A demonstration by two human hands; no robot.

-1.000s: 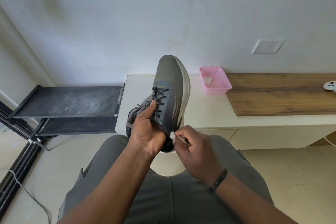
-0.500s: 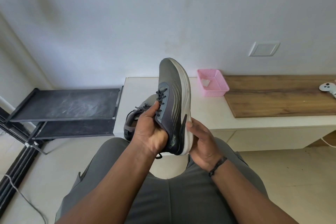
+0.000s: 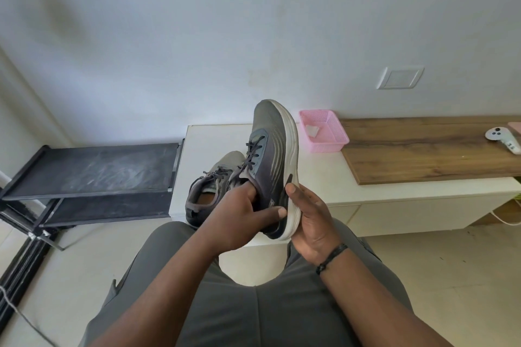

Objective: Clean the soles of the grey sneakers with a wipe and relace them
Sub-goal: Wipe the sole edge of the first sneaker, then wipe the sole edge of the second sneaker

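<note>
Both hands gripping sneaker, sole hidden

Laced grey sneaker held tilted; second sneaker on cabinet
</note>
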